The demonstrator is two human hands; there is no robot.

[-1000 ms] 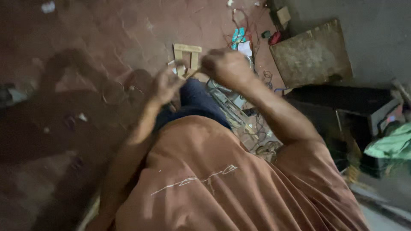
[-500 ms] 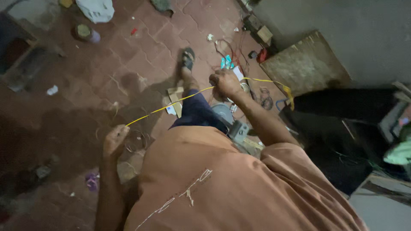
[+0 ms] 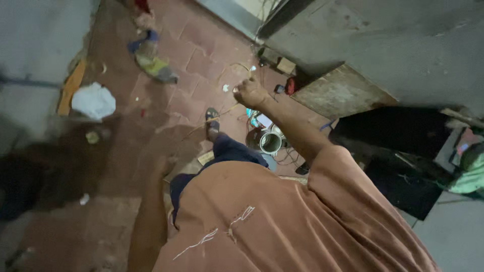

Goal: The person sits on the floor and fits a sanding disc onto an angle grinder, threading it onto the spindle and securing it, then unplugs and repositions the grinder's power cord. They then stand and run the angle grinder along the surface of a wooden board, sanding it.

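My right hand (image 3: 250, 93) is raised out in front of me, closed in a fist on a thin yellow wire (image 3: 218, 114). The wire slants down and to the left from the fist, across the red tiled floor, toward my left hand (image 3: 163, 168). That hand hangs low beside my knee, dark and blurred, so its grip is unclear. My orange shirt and blue trousers fill the lower middle of the view. My foot in a sandal (image 3: 212, 122) rests on the floor below the right fist.
A metal can (image 3: 270, 142) stands among tangled cables by my leg. A worn wooden board (image 3: 339, 93) and a small block (image 3: 286, 65) lie against the grey wall. A black box (image 3: 403, 156) sits right, and a white bag (image 3: 94, 100) and rags (image 3: 151, 58) left.
The view has swung left and up over the floor. My right hand has lifted farther forward with the wire, and my left hand has dropped low and closer to my leg.
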